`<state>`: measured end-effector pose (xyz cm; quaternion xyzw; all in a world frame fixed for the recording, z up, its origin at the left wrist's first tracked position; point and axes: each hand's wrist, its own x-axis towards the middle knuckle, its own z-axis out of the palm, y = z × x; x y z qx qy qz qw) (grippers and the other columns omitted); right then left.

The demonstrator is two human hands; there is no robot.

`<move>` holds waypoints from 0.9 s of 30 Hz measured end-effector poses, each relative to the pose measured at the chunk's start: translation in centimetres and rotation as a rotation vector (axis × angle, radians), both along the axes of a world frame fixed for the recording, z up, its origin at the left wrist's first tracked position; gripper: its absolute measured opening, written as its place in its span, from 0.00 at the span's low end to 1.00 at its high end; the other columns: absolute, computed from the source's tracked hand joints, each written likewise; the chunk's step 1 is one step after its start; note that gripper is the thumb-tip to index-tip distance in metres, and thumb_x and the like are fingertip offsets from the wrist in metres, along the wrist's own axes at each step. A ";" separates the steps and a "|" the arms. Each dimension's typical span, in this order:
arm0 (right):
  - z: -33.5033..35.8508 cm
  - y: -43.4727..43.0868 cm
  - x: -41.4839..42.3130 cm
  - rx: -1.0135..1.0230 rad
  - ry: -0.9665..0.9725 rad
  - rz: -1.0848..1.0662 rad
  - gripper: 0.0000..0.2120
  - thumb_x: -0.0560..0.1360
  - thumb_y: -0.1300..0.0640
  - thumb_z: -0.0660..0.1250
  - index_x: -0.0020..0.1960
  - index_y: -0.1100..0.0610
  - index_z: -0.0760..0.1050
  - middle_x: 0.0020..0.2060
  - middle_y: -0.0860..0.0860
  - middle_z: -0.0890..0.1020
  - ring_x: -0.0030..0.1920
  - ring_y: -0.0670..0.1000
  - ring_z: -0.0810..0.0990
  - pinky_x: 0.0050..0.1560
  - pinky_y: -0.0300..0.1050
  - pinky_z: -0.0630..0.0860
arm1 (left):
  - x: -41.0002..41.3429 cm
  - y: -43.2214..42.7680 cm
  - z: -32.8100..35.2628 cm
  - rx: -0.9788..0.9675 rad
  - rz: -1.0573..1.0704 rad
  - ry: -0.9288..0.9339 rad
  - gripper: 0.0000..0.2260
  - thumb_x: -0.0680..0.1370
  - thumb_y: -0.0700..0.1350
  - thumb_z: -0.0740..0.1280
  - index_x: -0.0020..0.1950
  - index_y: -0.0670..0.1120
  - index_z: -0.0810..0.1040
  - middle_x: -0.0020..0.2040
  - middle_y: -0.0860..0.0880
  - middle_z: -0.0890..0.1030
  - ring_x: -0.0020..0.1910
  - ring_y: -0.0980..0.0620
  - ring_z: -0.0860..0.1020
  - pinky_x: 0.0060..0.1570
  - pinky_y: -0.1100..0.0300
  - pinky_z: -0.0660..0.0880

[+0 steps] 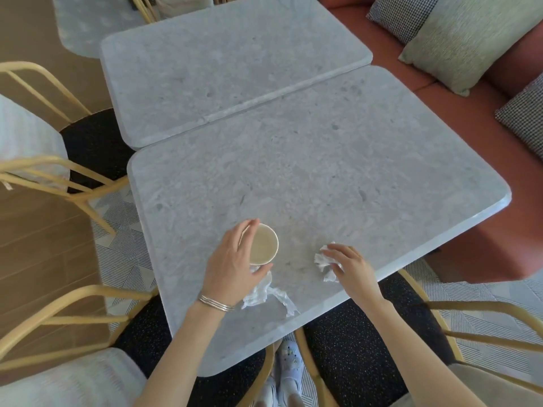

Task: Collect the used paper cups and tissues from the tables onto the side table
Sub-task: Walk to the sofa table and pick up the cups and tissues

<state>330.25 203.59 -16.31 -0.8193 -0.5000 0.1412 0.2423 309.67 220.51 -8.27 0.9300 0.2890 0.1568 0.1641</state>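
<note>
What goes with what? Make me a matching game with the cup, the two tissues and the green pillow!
Things:
1. paper cup
2. crumpled tissue
3. loose tissue
4. green pillow

Places:
a. on the red bench
b. under the right hand, which grips it
c. gripped by the left hand
d. lying on the table beside the left wrist

Pairs: 1-c, 2-b, 3-d, 4-a
</note>
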 end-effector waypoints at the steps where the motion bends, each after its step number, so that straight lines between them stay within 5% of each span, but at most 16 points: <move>1: 0.2 0.4 -0.7 0.033 0.006 0.009 0.19 0.69 0.69 0.70 0.56 0.53 0.79 0.55 0.49 0.80 0.55 0.51 0.77 0.45 0.46 0.80 | -1.3 0.3 0.2 0.002 0.037 0.005 0.37 0.64 0.53 0.76 0.68 0.41 0.69 0.63 0.45 0.73 0.58 0.49 0.70 0.45 0.57 0.76; 5: 1.6 2.9 -4.2 0.162 0.058 0.048 0.17 0.70 0.67 0.70 0.56 0.55 0.79 0.56 0.51 0.80 0.53 0.50 0.79 0.48 0.39 0.75 | -6.3 0.9 -0.2 0.000 0.124 0.050 0.37 0.63 0.51 0.78 0.68 0.41 0.69 0.63 0.45 0.72 0.57 0.45 0.74 0.48 0.54 0.77; 12: -0.3 5.8 -11.1 0.093 0.037 0.302 0.15 0.76 0.61 0.60 0.62 0.59 0.75 0.62 0.55 0.76 0.63 0.56 0.73 0.54 0.50 0.77 | -10.2 -0.2 -2.4 -0.113 0.144 0.070 0.39 0.63 0.51 0.78 0.69 0.42 0.67 0.65 0.47 0.71 0.61 0.49 0.69 0.52 0.54 0.76; 16: -1.4 5.6 -11.1 0.006 -0.030 0.348 0.20 0.79 0.57 0.55 0.70 0.60 0.63 0.71 0.52 0.62 0.72 0.51 0.56 0.71 0.52 0.59 | -10.6 0.1 -2.6 -0.149 0.093 0.033 0.39 0.65 0.51 0.76 0.71 0.43 0.64 0.66 0.47 0.69 0.63 0.49 0.67 0.54 0.54 0.75; 20: -1.2 5.3 -10.8 -0.041 -0.083 0.488 0.28 0.77 0.47 0.57 0.74 0.53 0.56 0.74 0.50 0.56 0.74 0.50 0.50 0.73 0.46 0.47 | -11.2 -0.2 -3.1 -0.187 0.048 0.001 0.37 0.68 0.54 0.72 0.73 0.45 0.62 0.69 0.49 0.66 0.64 0.49 0.68 0.56 0.55 0.74; 23: -2.6 5.3 -11.4 -0.050 -0.057 0.530 0.30 0.74 0.55 0.67 0.72 0.52 0.61 0.73 0.51 0.59 0.74 0.53 0.53 0.70 0.51 0.58 | -11.5 -0.8 -3.6 -0.215 0.011 -0.014 0.35 0.70 0.57 0.67 0.73 0.47 0.61 0.70 0.51 0.65 0.64 0.49 0.69 0.57 0.57 0.73; 27: -3.0 4.5 -12.3 0.046 -0.013 0.334 0.22 0.71 0.67 0.68 0.62 0.51 0.75 0.67 0.48 0.71 0.70 0.48 0.62 0.55 0.48 0.76 | -11.8 -1.1 -3.8 -0.192 -0.034 -0.033 0.33 0.71 0.58 0.66 0.72 0.46 0.62 0.69 0.49 0.66 0.64 0.49 0.69 0.59 0.58 0.70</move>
